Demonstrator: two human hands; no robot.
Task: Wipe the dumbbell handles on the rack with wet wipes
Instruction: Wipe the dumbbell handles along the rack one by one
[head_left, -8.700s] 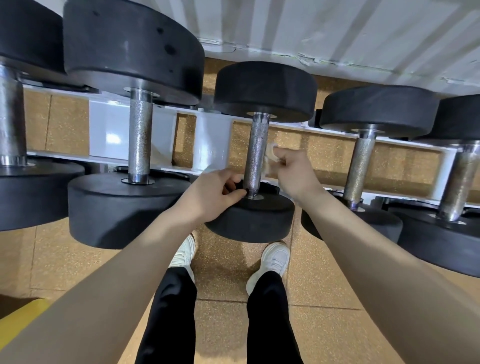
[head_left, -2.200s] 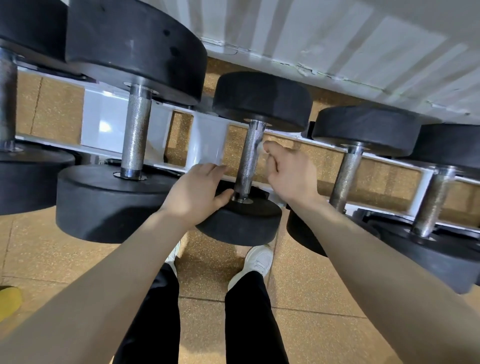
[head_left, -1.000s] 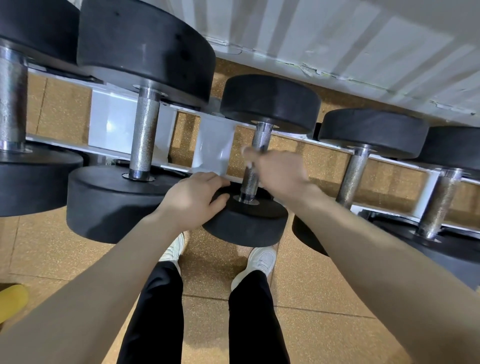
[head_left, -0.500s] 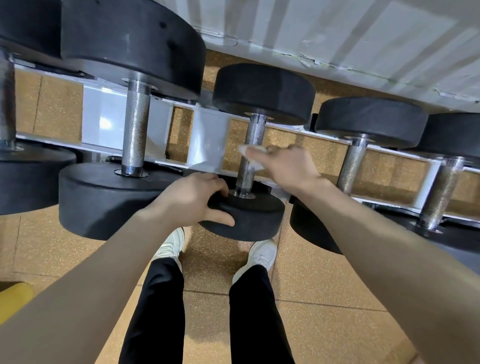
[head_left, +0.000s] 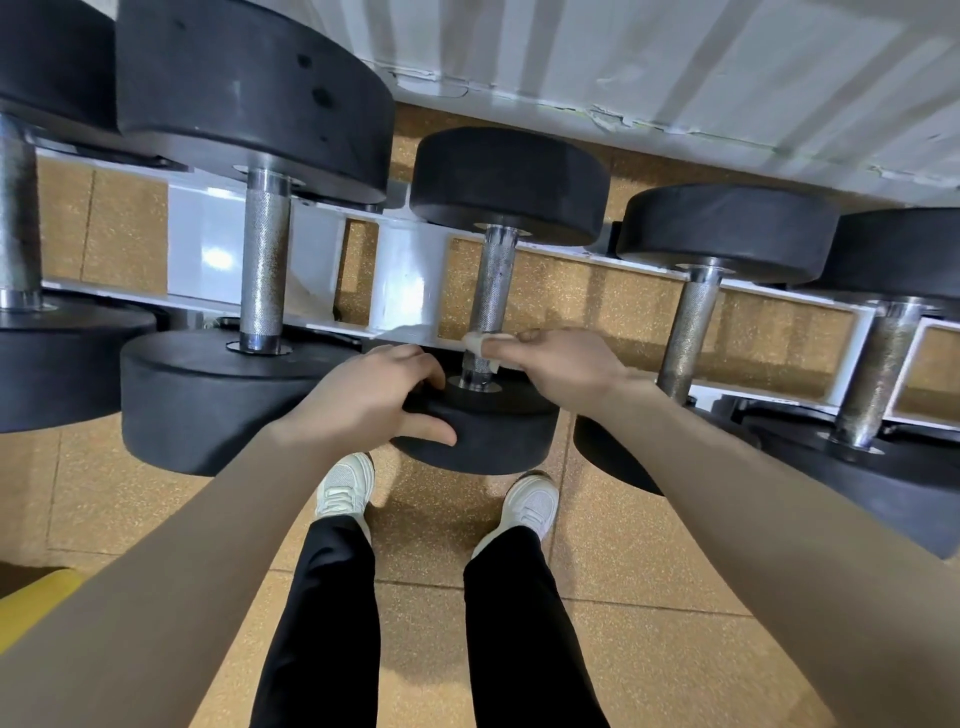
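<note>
Several black dumbbells with knurled steel handles lie across a white rack (head_left: 400, 291). The middle dumbbell's handle (head_left: 493, 280) runs down to its near head (head_left: 493, 436). My left hand (head_left: 363, 400) grips the left edge of that near head, fingers on its top face and thumb on its rim. My right hand (head_left: 561, 364) holds a folded white wet wipe (head_left: 480, 345) wrapped against the low end of the handle, just above the collar. The part of the handle under the wipe is hidden.
A larger dumbbell (head_left: 265, 270) lies close on the left, a smaller one (head_left: 691, 322) on the right, with more beyond both. A white corrugated wall (head_left: 675, 62) stands behind the rack. My white shoes (head_left: 345, 486) stand on tan speckled floor tiles. A yellow object (head_left: 31, 603) shows at lower left.
My right hand has slid the wipe down the middle handle from its mid part to just above the near collar. My left hand stays on the near head.
</note>
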